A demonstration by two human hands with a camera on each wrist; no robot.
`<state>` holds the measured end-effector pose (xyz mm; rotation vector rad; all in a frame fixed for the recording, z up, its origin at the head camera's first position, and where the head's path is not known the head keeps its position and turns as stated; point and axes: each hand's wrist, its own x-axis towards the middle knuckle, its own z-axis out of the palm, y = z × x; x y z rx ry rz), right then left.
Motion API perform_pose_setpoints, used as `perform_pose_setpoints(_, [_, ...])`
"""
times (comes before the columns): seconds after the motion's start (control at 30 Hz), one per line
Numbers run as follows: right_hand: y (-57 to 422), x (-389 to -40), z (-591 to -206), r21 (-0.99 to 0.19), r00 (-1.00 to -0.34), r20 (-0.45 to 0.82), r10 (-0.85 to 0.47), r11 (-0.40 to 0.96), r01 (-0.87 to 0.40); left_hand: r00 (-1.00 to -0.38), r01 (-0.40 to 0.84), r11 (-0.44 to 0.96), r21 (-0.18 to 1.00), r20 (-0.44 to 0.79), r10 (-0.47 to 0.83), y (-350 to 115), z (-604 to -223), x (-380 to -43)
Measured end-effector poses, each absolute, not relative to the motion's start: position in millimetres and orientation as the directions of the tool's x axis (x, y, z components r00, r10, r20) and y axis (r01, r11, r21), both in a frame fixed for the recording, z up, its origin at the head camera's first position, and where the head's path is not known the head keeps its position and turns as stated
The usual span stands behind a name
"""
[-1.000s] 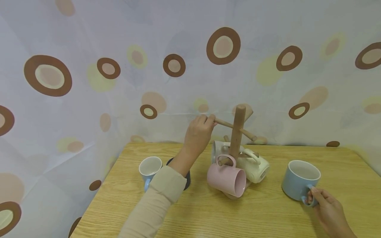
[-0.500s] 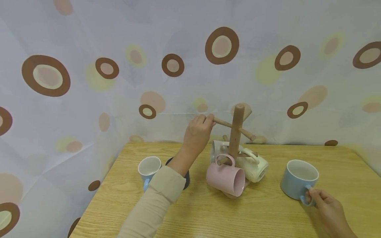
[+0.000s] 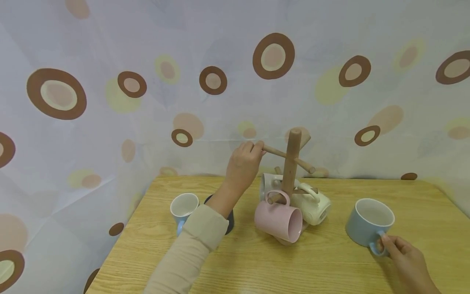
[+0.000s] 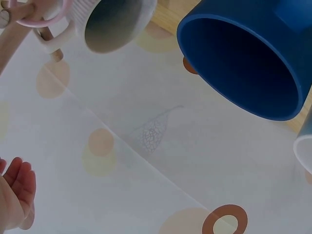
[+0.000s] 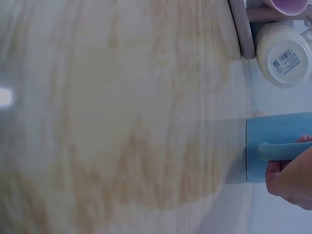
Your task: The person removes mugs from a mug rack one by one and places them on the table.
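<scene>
A wooden mug tree point(image 3: 291, 161) stands on the table, and my left hand point(image 3: 242, 165) holds the end of its upper left peg. A pink mug point(image 3: 277, 220), a cream mug point(image 3: 312, 206) and a ribbed whitish mug point(image 3: 267, 185) hang by their handles from lower pegs. At the right, my right hand point(image 3: 407, 259) pinches the handle of a light blue mug point(image 3: 363, 226) with a white inside. That mug is upright, tilted slightly; whether its base touches the table cannot be told. In the left wrist view, the left hand's fingers point(image 4: 22, 180) are curled, and the peg is out of sight.
Left of the tree stands a dark blue mug point(image 4: 243, 63), mostly hidden by my forearm in the head view. Beside it is a smaller light blue mug point(image 3: 183, 208). A patterned cloth point(image 3: 235, 110) hangs behind the wooden table point(image 3: 257, 269).
The light blue mug in my right hand has tilted very slightly. My left hand keeps its hold on the peg, and the hung mugs stay where they were.
</scene>
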<state>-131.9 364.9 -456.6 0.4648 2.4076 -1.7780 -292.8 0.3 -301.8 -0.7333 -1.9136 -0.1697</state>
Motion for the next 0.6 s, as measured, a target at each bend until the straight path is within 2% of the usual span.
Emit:
perform_pose_setpoints(0.3, [363.7,-132.0,-457.7,-0.848,-0.962,-0.187,0.198,0.462,0.260,-0.284,0.562,0.803,-0.199,0.865,0.413,0.4,-303.1,-292.6])
perform_pose_setpoints(0.47, [364.9,-132.1,-453.0,-0.845,-0.955,-0.243,0.171,0.447,0.295,-0.293,0.558,0.806,-0.198,0.862,0.414,0.4,-303.8,-292.7])
perform_pose_setpoints(0.6, [367.9,-133.7,-443.9,-0.795,-0.950,-0.261,0.168,0.522,0.311,-0.295,0.554,0.808,-0.201,0.860,0.416,0.8,-303.7,-291.7])
